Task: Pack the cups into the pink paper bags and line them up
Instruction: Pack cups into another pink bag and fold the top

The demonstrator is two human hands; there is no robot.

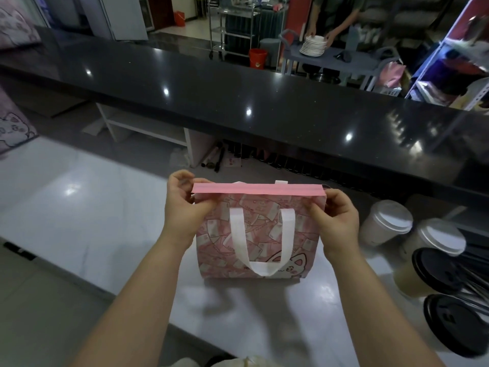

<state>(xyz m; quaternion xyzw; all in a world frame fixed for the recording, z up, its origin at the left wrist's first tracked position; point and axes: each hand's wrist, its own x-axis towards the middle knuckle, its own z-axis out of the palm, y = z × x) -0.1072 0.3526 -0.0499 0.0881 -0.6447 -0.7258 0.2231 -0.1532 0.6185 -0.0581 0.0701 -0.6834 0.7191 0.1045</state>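
- While the pink paper bag stands upright near the middle of the white counter, close to me, I see a flat rectangular face printed with banknotes and a cartoon cat. Its top is folded into a plain pink strip.
- A white ribbon handle hangs in a U down the front face; a 2nd tab peeks above the fold behind.
- My left hand pinches the strip's left corner between thumb and curled fingers, and my right hand pinches the right corner likewise.
- Near the bag's right side, 4 paper cups crowd the counter's right end: 2 white-lidded cups and 2 black-lidded cups nearer me.
- The counter is glossy pale stone, and a broad stretch of it lies left of the bag up to the near edge.
- Beyond, a long polished black counter crosses the view.
- At the far left, blurred printed bags show.
- Behind the black counter, a person holds a stack of white plates on a grey cart.
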